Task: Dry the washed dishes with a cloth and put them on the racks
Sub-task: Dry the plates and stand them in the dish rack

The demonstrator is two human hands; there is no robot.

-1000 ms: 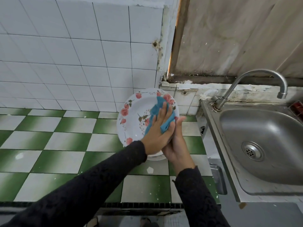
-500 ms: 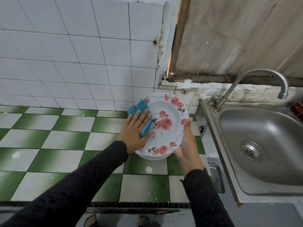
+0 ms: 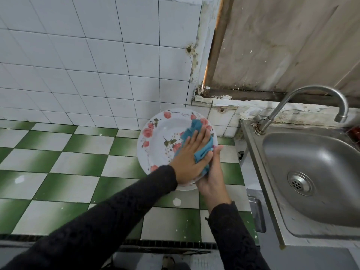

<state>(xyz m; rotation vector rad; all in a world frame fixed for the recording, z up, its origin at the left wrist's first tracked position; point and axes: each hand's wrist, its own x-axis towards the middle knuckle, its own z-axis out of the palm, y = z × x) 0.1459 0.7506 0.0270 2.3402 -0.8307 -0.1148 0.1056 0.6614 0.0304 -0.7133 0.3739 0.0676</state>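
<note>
Floral plate (image 3: pixel 157 145) held tilted above the tiled bench (image 3: pixel 78 162), just left of the sink (image 3: pixel 311 162). Left hand (image 3: pixel 191 160): fingers (image 3: pixel 196 137) straight and together, pressing the blue cloth (image 3: pixel 202 152) flat on the plate's face. Right hand (image 3: pixel 212 178): grips the plate's right rim, fingers hidden behind it.

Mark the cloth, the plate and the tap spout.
blue cloth (image 3: pixel 203 152), head view, fold at its lower right
flowered plate (image 3: pixel 155 152), head view, bare white well
tap (image 3: pixel 311 87), head view, top of the spout's arch
</note>
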